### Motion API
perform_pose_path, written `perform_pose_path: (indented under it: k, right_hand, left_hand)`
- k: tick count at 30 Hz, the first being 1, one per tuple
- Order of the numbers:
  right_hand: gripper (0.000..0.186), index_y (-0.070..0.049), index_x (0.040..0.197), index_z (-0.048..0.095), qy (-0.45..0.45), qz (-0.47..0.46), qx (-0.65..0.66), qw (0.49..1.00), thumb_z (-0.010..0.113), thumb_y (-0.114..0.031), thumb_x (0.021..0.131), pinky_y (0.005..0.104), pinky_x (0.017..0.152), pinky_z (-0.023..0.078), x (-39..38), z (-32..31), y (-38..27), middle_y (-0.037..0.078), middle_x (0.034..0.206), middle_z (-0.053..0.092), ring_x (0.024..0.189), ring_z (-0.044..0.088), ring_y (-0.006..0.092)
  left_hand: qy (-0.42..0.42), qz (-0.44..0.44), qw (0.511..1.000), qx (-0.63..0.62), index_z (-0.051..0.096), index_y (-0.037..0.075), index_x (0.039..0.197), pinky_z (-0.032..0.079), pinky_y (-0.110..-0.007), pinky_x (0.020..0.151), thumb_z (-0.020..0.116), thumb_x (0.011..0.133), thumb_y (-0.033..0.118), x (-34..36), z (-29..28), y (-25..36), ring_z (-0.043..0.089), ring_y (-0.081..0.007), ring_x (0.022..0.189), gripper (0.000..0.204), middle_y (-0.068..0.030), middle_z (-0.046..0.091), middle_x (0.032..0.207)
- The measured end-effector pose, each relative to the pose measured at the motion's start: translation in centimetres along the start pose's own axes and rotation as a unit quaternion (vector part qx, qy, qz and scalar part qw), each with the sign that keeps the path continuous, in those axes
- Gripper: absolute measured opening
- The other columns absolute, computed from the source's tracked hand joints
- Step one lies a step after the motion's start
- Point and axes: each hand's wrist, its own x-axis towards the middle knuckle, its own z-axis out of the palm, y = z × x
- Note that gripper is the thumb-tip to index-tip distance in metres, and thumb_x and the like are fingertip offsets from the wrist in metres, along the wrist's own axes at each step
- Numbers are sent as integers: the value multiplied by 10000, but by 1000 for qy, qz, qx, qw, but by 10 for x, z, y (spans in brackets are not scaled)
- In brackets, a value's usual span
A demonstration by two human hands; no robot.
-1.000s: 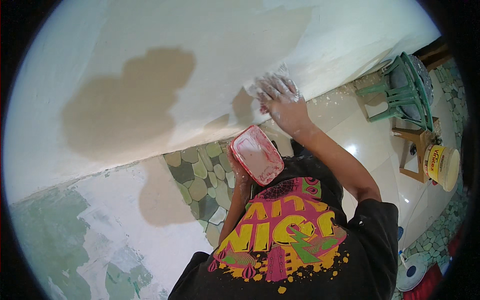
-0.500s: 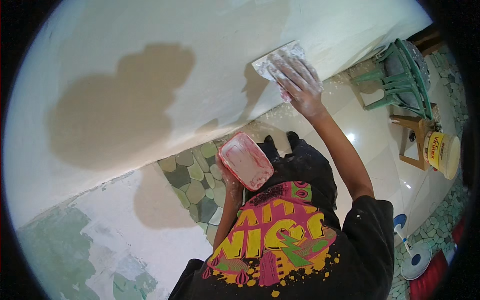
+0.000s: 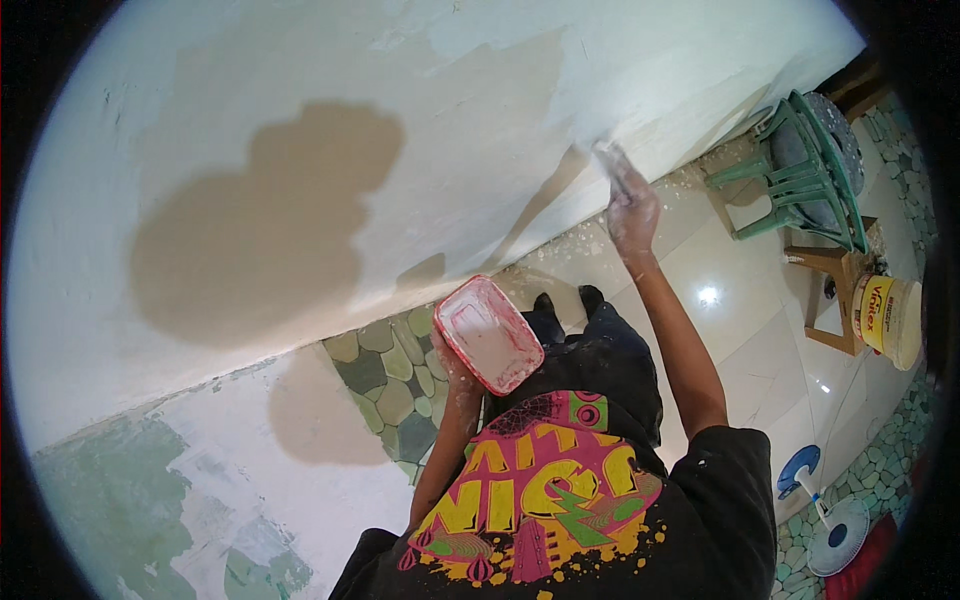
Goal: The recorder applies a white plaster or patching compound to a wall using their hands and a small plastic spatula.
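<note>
Where wall (image 3: 450, 100) meets floor (image 3: 745, 350), left fingers (image 3: 441, 349) clasp a tub (image 3: 490, 335), right fingers (image 3: 624, 172) unreadably blurred.

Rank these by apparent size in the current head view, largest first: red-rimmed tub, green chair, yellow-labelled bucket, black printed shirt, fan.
1. Black printed shirt, also nearest the camera
2. Green chair
3. Red-rimmed tub
Unranked, below these: yellow-labelled bucket and fan look too alike to separate.

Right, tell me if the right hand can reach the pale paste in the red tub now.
Probably yes: the left hand holds the red tub with its top uncovered and pale paste showing, and nothing seems to stand between it and the right hand, which is by the wall and would have to move in.
</note>
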Motion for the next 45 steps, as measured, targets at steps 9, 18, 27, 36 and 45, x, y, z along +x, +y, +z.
perform_pose_path:
  k: [9,18,27,36,45]
  right_hand:
    - [383,60,1127,651,65,167,219,959,455,115,802,251,801,507,-18,61,-94,99,1156,678,977,629,125]
    - [535,-13,1157,673,-148,37,174,973,482,177,695,331,918,494,-28,37,-113,179,1167,669,1092,635,319]
    - [436,-155,1196,680,12,-358,-123,926,683,-145,760,418,1057,405,53,7,-89,53,1316,609,1242,553,262]
    - [533,-171,1305,600,-173,-231,-219,932,647,-47,789,430,1125,339,-27,20,11,61,1395,541,1346,442,299]
    - [410,131,1303,501,50,13,144,988,540,-1,917,324,1015,464,41,9,-89,207,1278,598,1194,575,222]
  left_hand:
    - [27,67,997,25,487,120,1368,465,-458,1004,400,934,600,0,-24,-8,561,-289,1177,653,-87,572,1308]
    - [33,47,998,9,468,125,1382,467,-473,998,392,924,629,-9,-2,-6,562,-296,1167,686,-87,569,1304]
    - [26,47,998,-12,467,134,1382,461,-469,1003,386,937,619,-14,-22,-18,555,-279,1180,663,-77,559,1322]
    - [48,27,998,-9,455,144,1390,441,-465,1031,377,952,607,-28,-8,-20,538,-287,1209,641,-85,548,1338]
    - [49,59,997,-14,443,145,1402,444,-479,1033,357,944,634,-34,-12,-27,541,-298,1210,676,-83,543,1347]
